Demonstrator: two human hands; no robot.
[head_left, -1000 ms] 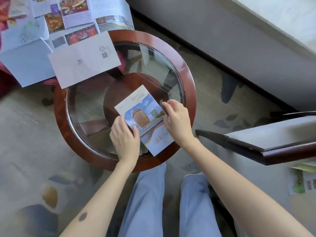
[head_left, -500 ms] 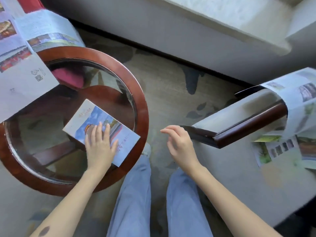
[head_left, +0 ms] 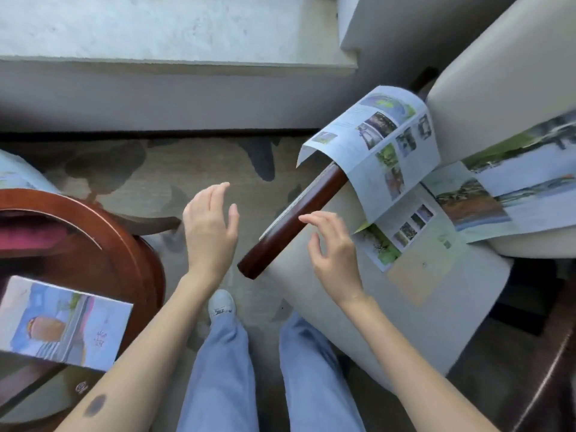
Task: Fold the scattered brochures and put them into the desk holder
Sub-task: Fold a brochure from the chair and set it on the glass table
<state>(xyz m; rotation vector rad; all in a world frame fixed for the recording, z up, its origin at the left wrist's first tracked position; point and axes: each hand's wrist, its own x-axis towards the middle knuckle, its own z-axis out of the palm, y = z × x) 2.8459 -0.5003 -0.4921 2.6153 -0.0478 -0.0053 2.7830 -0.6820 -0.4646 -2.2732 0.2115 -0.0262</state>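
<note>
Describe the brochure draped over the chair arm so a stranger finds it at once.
Find the cream armchair on the right, then its dark wooden armrest. An unfolded brochure arches over its far end. The other brochures lie open on the seat; only this one is draped.

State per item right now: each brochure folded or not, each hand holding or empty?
Blue-cover paper brochure: folded, flat on round glass-topped wooden table.
Photo-printed paper brochure: unfolded, draped over dark wooden armrest.
Pale small-photo brochure: unfolded, lying on beige chair seat.
Large landscape-photo brochure: unfolded, beside it.
Left hand: open, empty.
Right hand: open, empty, near the armrest.
</note>
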